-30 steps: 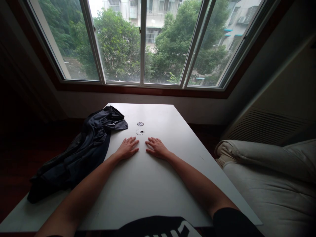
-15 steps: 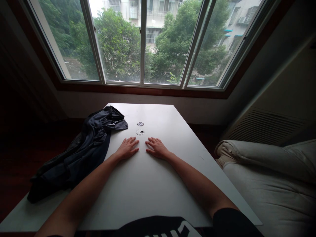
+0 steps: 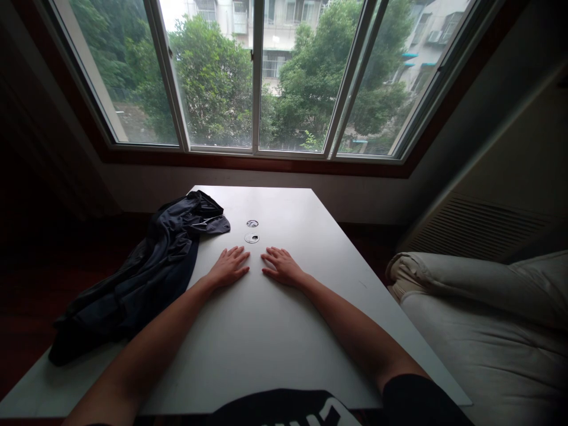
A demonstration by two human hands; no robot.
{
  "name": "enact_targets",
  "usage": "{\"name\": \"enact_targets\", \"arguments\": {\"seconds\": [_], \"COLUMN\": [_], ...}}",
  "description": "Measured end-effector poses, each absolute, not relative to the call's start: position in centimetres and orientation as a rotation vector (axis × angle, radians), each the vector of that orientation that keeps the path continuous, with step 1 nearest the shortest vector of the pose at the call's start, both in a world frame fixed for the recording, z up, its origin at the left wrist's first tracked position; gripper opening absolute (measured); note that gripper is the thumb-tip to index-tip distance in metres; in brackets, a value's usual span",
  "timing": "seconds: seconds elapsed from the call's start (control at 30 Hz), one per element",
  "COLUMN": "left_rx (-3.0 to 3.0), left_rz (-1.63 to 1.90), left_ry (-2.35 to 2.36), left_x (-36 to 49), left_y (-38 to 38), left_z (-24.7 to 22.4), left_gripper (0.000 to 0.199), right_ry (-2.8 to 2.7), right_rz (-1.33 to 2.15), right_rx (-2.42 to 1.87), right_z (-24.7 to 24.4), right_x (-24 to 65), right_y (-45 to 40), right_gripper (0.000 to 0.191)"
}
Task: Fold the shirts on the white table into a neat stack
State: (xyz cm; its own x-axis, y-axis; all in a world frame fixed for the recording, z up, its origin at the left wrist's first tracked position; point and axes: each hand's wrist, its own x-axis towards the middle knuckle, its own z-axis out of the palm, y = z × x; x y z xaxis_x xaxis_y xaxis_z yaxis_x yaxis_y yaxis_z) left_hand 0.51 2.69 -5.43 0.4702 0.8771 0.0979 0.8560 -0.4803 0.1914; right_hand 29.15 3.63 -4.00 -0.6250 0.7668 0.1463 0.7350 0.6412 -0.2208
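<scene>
My left hand (image 3: 228,267) lies flat on the white table (image 3: 275,343), palm down with its fingers spread. Across a small gap, my right hand (image 3: 283,266) rests the same way, open and holding nothing. Just beyond the fingertips is a round fitting (image 3: 252,238) with a dark hole, set in the tabletop. Behind it sits a second round piece, a ring-shaped opening or disc (image 3: 252,223). To the left of my left hand, a crumpled dark garment (image 3: 146,272), perhaps trousers or a jacket, lies along the table's left edge.
A pale sofa (image 3: 483,313) stands at the right of the table, its arm close to the table's edge. Beyond the far edge are a wall and a wide sliding window (image 3: 255,89). A slatted vent (image 3: 479,228) is at the right.
</scene>
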Motion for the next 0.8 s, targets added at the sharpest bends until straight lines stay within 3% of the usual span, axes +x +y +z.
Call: {"name": "enact_targets", "arguments": {"seconds": [0.8], "left_rx": [2.599], "left_rz": [0.278], "left_ry": [1.530], "left_x": [0.53], "left_y": [2.62], "left_z": [-5.38], "left_gripper": [0.064], "right_ry": [-2.637], "right_rz": [0.219], "right_rx": [-1.238], "right_z": [-4.02], "right_x": [29.18], "right_y": [3.66], "right_gripper": [0.062]}}
